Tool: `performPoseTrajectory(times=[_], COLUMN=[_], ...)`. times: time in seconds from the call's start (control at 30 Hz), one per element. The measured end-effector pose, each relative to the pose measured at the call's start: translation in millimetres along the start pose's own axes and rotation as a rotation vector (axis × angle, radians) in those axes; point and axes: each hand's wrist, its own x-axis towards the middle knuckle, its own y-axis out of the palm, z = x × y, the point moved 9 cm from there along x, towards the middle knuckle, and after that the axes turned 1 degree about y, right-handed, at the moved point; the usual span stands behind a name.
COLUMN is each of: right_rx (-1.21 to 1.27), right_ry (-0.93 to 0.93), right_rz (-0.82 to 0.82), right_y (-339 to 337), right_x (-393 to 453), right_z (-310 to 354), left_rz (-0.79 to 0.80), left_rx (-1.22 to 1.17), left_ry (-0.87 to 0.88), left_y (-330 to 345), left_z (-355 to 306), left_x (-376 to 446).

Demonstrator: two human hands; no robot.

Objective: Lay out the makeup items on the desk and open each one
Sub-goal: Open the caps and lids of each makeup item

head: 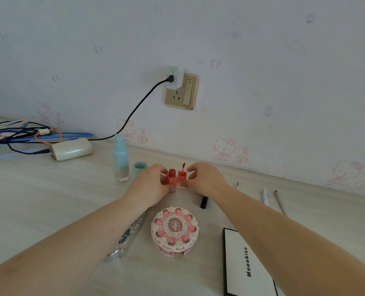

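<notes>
The left hand [150, 182] is gripping the red tube [171, 178], the right hand [205, 178] pinching its wand cap [182, 175], both above the desk [49, 199]. Fingers are hiding their bases; the forearm is covering the pens [266, 196].

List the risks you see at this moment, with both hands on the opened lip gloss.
1. The wand cap in the right hand stands applicator-up; its wet red tip could smear the fingers or the desk.
2. The open gloss bottle held by the left hand could tip and leak.
3. The uncapped blue bottle stands close to the left wrist; a sideways move might knock it over.
</notes>
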Motion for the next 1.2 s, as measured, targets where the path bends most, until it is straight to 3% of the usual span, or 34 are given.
performPoseTrajectory(times=[0.23,0.37,0.47,0.63,0.77,0.97,1.2], right_rx=[0.038,-0.241,-0.483,-0.672,-0.736,-0.513,-0.174], right_ry=[-0.033,-0.18,-0.375,-0.61,-0.609,-0.608,-0.566], right_rz=[-0.128,-0.059,0.003,0.014,-0.032,-0.138,-0.144], right_y=[-60.9,-52.8,-30.2,-10.6,-13.4,-44.0,-60.5], right_x=[-10.7,-19.5,-30.0,-43.7,-49.3,-82.8,-142.5], right_z=[-27.9,-32.6,-21.6,-5.0,-4.0,17.8,64.7], left_rz=[-0.004,-0.171,-0.069,0.096,0.12,0.092,0.009], left_rx=[-0.05,-0.036,-0.052,-0.064,-0.031,-0.087,-0.35], left_ry=[0.037,0.166,0.217,0.22,0.223,0.23,0.284], left_y=[-12.1,-33.5,-24.1,3.3,11.6,1.4,-47.5], left_z=[2.2,-11.5,-25.5,-38.3,-42.2,-48.1,-51.4], left_x=[-19.6,-39.7,-47.2,-45.2,-46.2,-56.9,-93.9])
